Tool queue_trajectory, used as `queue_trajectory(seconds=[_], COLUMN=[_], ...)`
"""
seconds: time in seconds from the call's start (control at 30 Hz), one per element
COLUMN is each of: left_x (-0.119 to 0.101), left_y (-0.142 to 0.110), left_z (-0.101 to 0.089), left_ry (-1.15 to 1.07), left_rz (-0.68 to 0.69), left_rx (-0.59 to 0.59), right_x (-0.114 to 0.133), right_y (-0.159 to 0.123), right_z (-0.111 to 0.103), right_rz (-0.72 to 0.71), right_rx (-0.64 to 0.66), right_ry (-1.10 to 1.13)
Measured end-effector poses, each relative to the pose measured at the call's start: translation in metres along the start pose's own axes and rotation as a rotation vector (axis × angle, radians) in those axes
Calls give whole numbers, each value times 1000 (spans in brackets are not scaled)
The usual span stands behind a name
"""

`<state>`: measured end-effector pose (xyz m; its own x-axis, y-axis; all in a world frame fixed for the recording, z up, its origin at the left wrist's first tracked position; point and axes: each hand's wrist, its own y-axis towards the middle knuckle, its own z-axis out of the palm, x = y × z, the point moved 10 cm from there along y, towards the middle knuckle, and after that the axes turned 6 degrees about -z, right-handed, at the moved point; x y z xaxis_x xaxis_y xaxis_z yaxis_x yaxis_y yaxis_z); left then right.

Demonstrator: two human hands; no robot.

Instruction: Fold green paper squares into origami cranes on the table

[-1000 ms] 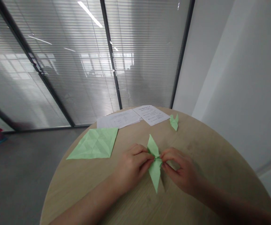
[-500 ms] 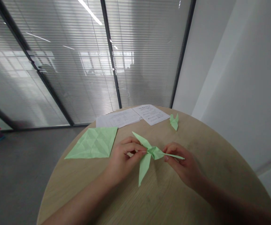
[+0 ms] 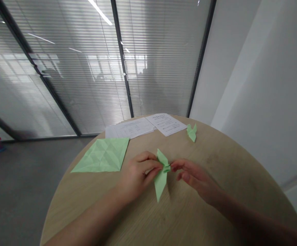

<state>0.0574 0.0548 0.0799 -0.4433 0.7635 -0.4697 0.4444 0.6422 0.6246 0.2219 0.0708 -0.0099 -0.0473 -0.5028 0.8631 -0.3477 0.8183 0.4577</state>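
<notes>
Two right-hand fingers (image 3: pixel 186 177) have parted, perhaps touching folded paper (image 3: pixel 160 183).

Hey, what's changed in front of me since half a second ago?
The right hand has loosened its pinch on the folded light-green paper shape; whether it still touches is unclear. The shape's narrow strip no longer shows between its fingers. Unchanged: the left hand pinching the shape, the flat creased green paper sheet and the white printed pages.
</notes>
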Motion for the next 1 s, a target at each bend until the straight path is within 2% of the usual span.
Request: queue_trajectory(seconds=[0.13, 0.27, 0.37, 0.57, 0.67, 0.83, 1.0], left_x=[-5, -7, -12, -21, -16, -1, 11], left_y=[-3, -4, -5, -6, -4, 2, 5], left_z=[8, 14, 18, 24, 20, 3, -11], left_ry=[69, 127, 153, 121, 51, -65, -123], left_rz=[48, 50, 70, 105, 61, -76, -170], left_rx=[25, 34, 49, 94, 79, 1, -57], right_x=[10, 44, 61, 66, 68, 67, 63], right_y=[-1, -5, -8, -5, -2, 1, 3], right_z=[-6, -6, 3, 7, -3, -18, -22], right_rz=[-55, -259, -361, -391, -381, -361, -376], right_rx=[-64, -163, -150, -94, -154, -245, -228], right_ry=[-106, -352, -439, -457, -453, -443, -429])
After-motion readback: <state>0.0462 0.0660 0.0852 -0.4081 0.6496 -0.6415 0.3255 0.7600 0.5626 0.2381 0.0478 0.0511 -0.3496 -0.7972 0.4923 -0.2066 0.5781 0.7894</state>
